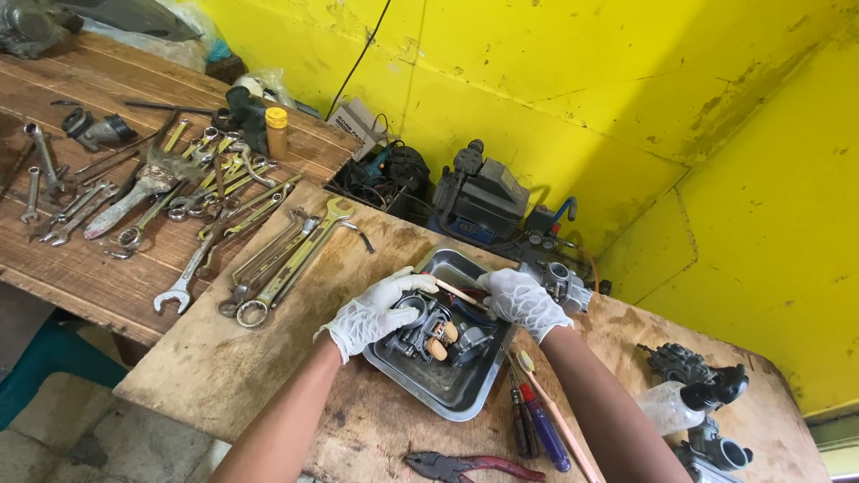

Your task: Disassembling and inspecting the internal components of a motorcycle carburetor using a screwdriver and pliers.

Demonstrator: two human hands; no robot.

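Wrenches (268,259) lie beside red pliers (470,466), screwdrivers (537,429) and a compressor (479,201).

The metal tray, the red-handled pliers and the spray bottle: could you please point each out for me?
metal tray (465,404): head view, on its bare near rim.
red-handled pliers (488,465): head view, on a red handle.
spray bottle (669,407): head view, on its clear body.

I see a bright picture with soft daylight all over, and a big dark shadow lies across the yellow wall (626,98) on the right. The metal tray (465,407) and the wrenches (268,259) shine a little. Everything looks sharp in the middle, but the edges bend and stretch.
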